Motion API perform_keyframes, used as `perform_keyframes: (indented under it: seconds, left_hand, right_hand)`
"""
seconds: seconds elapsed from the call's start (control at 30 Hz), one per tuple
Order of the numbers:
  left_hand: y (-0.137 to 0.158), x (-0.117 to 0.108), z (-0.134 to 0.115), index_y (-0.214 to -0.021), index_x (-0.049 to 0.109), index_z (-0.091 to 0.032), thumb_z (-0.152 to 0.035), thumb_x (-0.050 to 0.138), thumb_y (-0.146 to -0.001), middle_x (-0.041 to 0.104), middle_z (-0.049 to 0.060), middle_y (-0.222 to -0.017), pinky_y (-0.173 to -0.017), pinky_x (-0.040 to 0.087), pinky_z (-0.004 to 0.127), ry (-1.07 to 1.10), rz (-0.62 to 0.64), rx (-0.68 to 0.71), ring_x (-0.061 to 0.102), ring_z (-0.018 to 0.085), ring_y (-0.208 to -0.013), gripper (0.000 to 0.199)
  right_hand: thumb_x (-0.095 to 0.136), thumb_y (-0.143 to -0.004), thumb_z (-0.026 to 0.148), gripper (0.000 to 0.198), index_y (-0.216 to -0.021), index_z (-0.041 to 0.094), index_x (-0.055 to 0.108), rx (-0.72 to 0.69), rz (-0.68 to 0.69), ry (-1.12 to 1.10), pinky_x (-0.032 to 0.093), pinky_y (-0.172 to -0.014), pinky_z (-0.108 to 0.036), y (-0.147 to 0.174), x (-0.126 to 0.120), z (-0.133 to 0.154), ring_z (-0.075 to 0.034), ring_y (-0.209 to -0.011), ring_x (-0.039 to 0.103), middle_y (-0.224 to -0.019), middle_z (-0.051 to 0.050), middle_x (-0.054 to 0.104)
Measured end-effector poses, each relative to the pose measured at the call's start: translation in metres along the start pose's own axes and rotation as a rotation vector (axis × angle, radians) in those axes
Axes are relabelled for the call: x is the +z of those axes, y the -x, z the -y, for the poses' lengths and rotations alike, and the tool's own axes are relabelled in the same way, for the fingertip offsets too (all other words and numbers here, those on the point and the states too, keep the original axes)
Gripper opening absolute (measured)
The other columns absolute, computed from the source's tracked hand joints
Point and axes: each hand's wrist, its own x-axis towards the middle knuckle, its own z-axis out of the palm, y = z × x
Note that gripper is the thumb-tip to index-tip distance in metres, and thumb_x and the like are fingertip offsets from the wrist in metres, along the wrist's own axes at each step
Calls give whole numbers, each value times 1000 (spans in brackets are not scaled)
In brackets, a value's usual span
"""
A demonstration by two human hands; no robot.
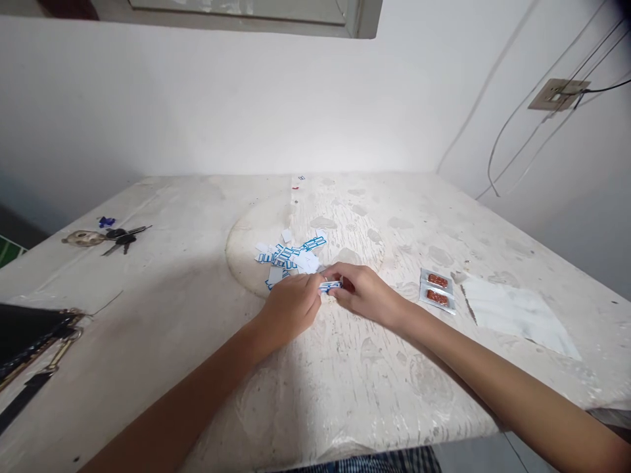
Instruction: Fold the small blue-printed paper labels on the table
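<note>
A small stack of white paper slips with blue markings (331, 286) is pinched between my two hands, just above the table. My left hand (294, 299) is closed on the stack's left end. From the right, my right hand (365, 289) grips the other end with thumb and fingers. Right behind my hands lies a loose pile of similar white slips (306, 261), some showing blue outlined shapes. My fingers hide part of the stack and the pile's near edge.
The table (384, 374) has a glossy plastic cover. To the right lie a blister pack (437, 290) with two red-brown pieces and a white sheet (517, 315). Keys (121, 238) are at the left, and a black pouch (32, 335) lies nearer. A socket (557, 94) with hanging wires is on the wall.
</note>
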Motion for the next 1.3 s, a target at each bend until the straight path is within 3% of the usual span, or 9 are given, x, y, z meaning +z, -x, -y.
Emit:
perform_keyframes:
  seconds: [0.2, 0.4, 0.5, 0.6, 0.7, 0.77, 1.07, 1.1, 1.3]
  left_hand:
    - [0, 0, -2, -80, 47, -17, -25, 33, -88, 55, 1, -69, -55, 31, 27, -30, -24, -6, 50, 15, -64, 18]
    - [-3, -2, -3, -86, 49, -16, -23, 29, -90, 58, 2, -73, -57, 33, 27, -54, 34, -40, 53, 15, -67, 21]
    - [-5, -3, -3, -86, 50, -17, -23, 31, -90, 59, 2, -73, -57, 33, 27, -62, 46, -37, 53, 16, -67, 20]
    - [-5, -4, -2, -87, 50, -17, -22, 31, -90, 60, 2, -74, -58, 33, 28, -61, 47, -24, 54, 16, -69, 20]
    - [-4, -4, -2, -86, 50, -17, -22, 31, -90, 60, 2, -75, -58, 34, 27, -53, 57, -31, 54, 15, -70, 19]
    - [-4, -4, -3, -86, 50, -17, -22, 32, -90, 60, 2, -76, -59, 34, 27, -45, 57, -36, 54, 15, -70, 19]
    - [-4, -4, -5, -87, 50, -16, -21, 32, -90, 62, 3, -77, -60, 37, 28, -29, 56, -39, 56, 16, -73, 19]
    - [-4, -5, -4, -87, 50, -16, -21, 32, -90, 62, 3, -77, -60, 37, 28, -28, 58, -34, 56, 17, -73, 19]
    - [-4, -1, -2, -87, 50, -17, -22, 31, -90, 61, 3, -76, -60, 37, 28, -26, 23, -24, 56, 17, -72, 20]
  right_hand:
    - [48, -77, 12, 25, -99, 17, 58, 7, 24, -5, 35, -59, -23, -1, -2, -2, -10, -61, 45, -78, -2, 56]
    - [59, -72, 22, 29, -101, 17, 57, 52, 50, -162, 38, -55, -23, -6, -13, -2, -8, -59, 45, -89, -4, 56]
    - [56, -75, 29, 28, -100, 16, 58, 125, -39, -158, 40, -55, -24, -28, -24, -18, -9, -58, 47, -91, -5, 58]
    - [48, -77, 19, 25, -96, 13, 62, 49, -80, 56, 42, -68, -28, -63, -27, -40, -14, -72, 54, -93, -8, 61]
    - [52, -70, 11, 33, -102, 13, 62, -116, 29, 191, 39, -82, -30, -95, -23, -48, -19, -93, 53, -107, -10, 59]
    - [55, -66, 9, 39, -105, 13, 61, -119, 149, 220, 39, -81, -28, -110, -22, -43, -19, -94, 53, -108, -10, 59]
    - [60, -62, 15, 11, -74, 15, 59, 136, 410, 467, 32, -58, -27, -130, -31, -12, -12, -62, 46, -68, -2, 55]
    - [59, -63, 14, 4, -66, 15, 57, 130, 412, 458, 30, -55, -26, -129, -33, -12, -11, -58, 43, -62, -1, 51]
    - [52, -68, 13, 18, -51, 15, 45, -9, 289, 305, 26, -50, -25, -119, -38, -24, -8, -51, 34, -50, 3, 39]
